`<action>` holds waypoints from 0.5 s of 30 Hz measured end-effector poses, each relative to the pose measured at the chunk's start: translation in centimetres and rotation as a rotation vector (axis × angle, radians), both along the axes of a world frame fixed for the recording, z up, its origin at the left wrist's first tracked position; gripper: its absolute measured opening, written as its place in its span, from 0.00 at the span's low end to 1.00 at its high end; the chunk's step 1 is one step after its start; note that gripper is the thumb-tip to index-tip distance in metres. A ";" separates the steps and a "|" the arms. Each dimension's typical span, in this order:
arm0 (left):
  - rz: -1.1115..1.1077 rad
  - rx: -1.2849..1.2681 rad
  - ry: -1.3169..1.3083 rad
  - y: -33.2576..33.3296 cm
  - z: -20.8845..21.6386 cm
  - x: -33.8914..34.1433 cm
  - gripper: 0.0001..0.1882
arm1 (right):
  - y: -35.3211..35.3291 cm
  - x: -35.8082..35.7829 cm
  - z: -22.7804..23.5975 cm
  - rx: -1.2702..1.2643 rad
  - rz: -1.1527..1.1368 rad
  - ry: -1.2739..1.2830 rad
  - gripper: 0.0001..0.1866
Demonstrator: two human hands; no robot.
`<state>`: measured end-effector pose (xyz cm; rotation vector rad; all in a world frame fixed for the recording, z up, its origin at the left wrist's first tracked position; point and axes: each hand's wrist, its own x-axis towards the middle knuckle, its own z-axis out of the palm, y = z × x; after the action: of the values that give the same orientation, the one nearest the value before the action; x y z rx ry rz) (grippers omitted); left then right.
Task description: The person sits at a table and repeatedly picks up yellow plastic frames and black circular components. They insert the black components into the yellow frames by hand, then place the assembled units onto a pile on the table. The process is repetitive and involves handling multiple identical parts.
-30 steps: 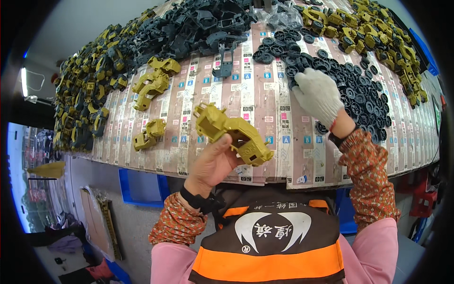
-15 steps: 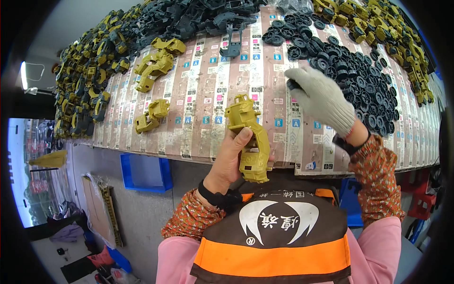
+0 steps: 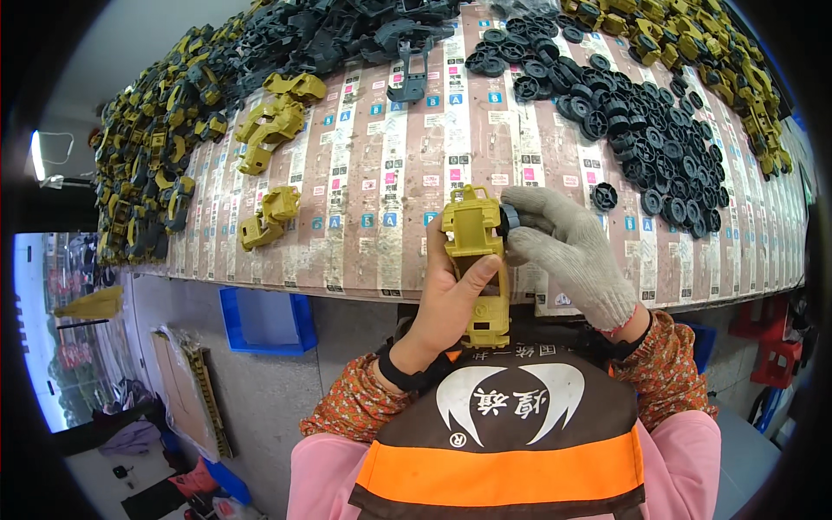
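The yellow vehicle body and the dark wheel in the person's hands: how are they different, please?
Size: the yellow vehicle body is long and large; the dark wheel is much smaller.
Shape: the body is blocky with openings; the wheel looks round.
Holding: the bare left hand grips the body; the gloved right hand pinches the wheel beside it.
Shared: both are hand-held.

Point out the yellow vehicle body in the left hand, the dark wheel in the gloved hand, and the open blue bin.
Yellow vehicle body (image 3: 474, 230): head view, its upper section.
Dark wheel (image 3: 510, 217): head view, its exposed side.
Open blue bin (image 3: 308, 322): head view, its right wall.
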<state>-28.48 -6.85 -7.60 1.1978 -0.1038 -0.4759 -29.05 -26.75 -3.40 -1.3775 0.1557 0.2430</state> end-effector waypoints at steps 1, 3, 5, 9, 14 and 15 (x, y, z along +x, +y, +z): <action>0.006 0.021 -0.049 -0.2 0.0 0.0 0.33 | 0.1 -0.2 -0.1 -0.005 -0.025 0.014 0.25; -0.009 0.071 -0.128 -0.2 -0.3 -0.1 0.34 | 0.3 -0.7 -0.3 -0.014 -0.071 0.041 0.25; -0.030 0.157 -0.217 -0.1 -0.3 -0.2 0.35 | 0.2 -1.4 -0.6 -0.230 -0.040 -0.017 0.24; -0.099 0.265 -0.321 0.1 -0.4 -0.8 0.39 | 0.4 -3.0 -0.7 -0.557 -0.041 -0.337 0.22; -0.203 0.270 -0.260 -0.1 -0.9 -1.2 0.40 | 0.1 -3.9 0.0 -0.720 0.048 -0.395 0.23; -0.215 0.303 -0.274 -0.2 -1.2 -1.4 0.40 | -0.1 -4.0 0.2 -0.763 0.075 -0.356 0.23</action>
<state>-29.86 -7.05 -8.84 1.5554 -0.4103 -0.5249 -33.05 -26.83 -3.18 -2.1615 -0.1181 -0.0148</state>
